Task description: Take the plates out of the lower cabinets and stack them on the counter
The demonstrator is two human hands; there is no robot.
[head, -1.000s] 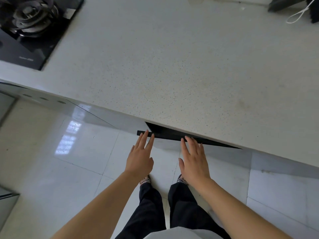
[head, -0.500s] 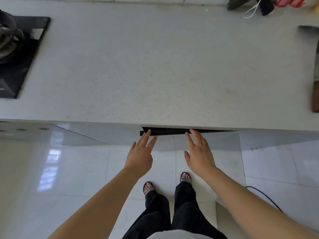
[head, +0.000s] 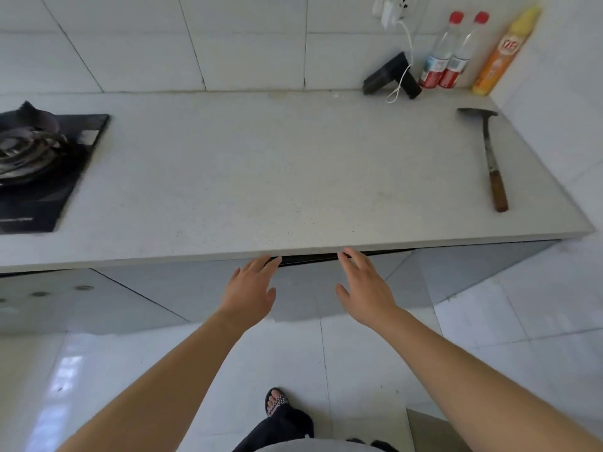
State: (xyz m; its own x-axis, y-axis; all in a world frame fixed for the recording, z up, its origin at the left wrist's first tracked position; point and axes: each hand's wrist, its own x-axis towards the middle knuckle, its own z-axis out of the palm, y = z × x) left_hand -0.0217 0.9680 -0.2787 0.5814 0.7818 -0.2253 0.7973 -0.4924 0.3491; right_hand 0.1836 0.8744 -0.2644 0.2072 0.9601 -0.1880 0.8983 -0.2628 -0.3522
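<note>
Left hand (head: pixel 249 290) and right hand (head: pixel 365 285), fingers (head: pixel 262 263) straight, empty, at door (head: pixel 306 288) top edge, 6 o'clock of counter (head: pixel 261 177). Risk: fingers pinched under overhang.

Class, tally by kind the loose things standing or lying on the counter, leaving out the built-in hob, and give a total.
Red-capped clear bottles: 2
Yellow bottle: 1
Spatula with wooden handle: 1
Black device on a white cable: 1
Total: 5

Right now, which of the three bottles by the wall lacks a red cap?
The orange-and-yellow plastic bottle, rightmost in the corner; the two clear plastic bottles left of it have red caps.
</note>
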